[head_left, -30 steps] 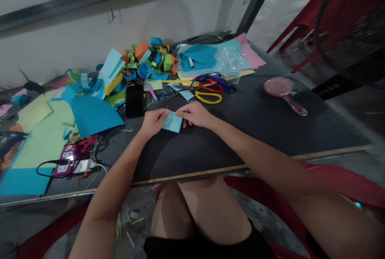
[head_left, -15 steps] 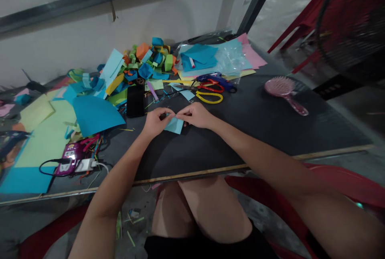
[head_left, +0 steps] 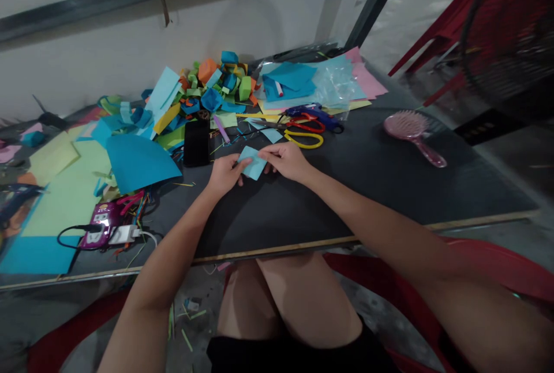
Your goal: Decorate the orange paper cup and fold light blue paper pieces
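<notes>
A small light-blue piece of paper [head_left: 253, 166] is held between my two hands above the dark table. My left hand [head_left: 225, 173] pinches its left edge, thumb on top and fingers beneath. At the right edge, my right hand [head_left: 286, 160] grips it the same way. Just beyond my hands lie scissors with red and yellow handles [head_left: 305, 139] and a light-blue paper scrap [head_left: 272, 134]. A black phone [head_left: 197, 143] rests beyond my left hand, with a purple stick [head_left: 221, 129] beside it.
Folded paper pieces [head_left: 212, 87] are heaped by the wall. Paper sheets [head_left: 93, 174] and a purple power strip [head_left: 101, 226] lie left. A blue glue gun [head_left: 315, 114] is behind the scissors. A pink hairbrush [head_left: 411, 130] lies right, and a fan [head_left: 511, 44] stands beyond the table.
The light-blue paper has been raised and turned so its flat face shows as a tilted square. My fingers have moved from its top edge to its left and right sides.
</notes>
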The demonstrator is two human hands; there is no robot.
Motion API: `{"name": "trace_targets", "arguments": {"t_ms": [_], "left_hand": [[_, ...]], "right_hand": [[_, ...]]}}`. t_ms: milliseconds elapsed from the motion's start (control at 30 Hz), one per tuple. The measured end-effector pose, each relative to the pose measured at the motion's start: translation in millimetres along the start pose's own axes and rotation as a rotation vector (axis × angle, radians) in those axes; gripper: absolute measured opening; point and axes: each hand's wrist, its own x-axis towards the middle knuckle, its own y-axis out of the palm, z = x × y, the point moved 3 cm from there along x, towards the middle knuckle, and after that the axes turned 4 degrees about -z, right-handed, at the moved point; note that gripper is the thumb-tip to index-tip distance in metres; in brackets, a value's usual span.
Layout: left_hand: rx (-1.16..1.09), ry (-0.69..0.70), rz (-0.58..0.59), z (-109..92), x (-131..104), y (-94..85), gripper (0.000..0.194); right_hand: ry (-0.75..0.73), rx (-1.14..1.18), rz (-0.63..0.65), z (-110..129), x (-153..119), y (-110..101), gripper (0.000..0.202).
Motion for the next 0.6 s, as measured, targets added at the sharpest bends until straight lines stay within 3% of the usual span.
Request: {"name": "trace_targets", "arguments": {"t_ms": [133,200,300,400,600], "left_hand": [[-0.186,-0.081,-0.063,6.2,2.3,-2.3,0.041],[-0.317,-0.108,-0.082,6.2,2.8,-2.1,0.042],[-0.469,-0.142,0.024,1.7,1.4,4.3,0.05],[-0.494,-0.123,0.124,-4.7,-1.7,11.2,0.05],[-0.412,-0.055,-0.026,-3.9,-0.8,5.0,0.048]], "right_hand": [[0.057,0.118,0.071,3.0,1.0,2.6,0.045],[0.046,0.146,-0.003,6.5,0.0,0.7,0.047],[0.001,0.172,-0.186,10.7,-2.1,-5.2,0.05],[-0.006,0.211,-0.236,11.3,-2.5,-7.0,0.053],[0.094,0.276,-0.188,10.2,-1.1,-2.6,0.054]]}}
